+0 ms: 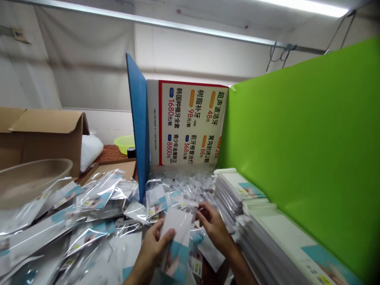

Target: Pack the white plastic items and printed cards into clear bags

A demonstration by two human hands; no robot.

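Clear-wrapped packets point(89, 235) lie heaped left of the left grip point(154, 242), which pinches a white-and-blue card point(178, 227) upright. Just right of the card, the right grip point(213, 225) is half curled; with the blur I cannot tell whether it holds anything. Right of that grip, stacked cards point(285, 227) stand beside a green panel point(303, 150).

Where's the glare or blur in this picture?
Head view: the ceiling light glares white, and bright streaks cross the clear packets on the left; same head view: the heap below the printed panel looks blurry, the panel's large characters readable.
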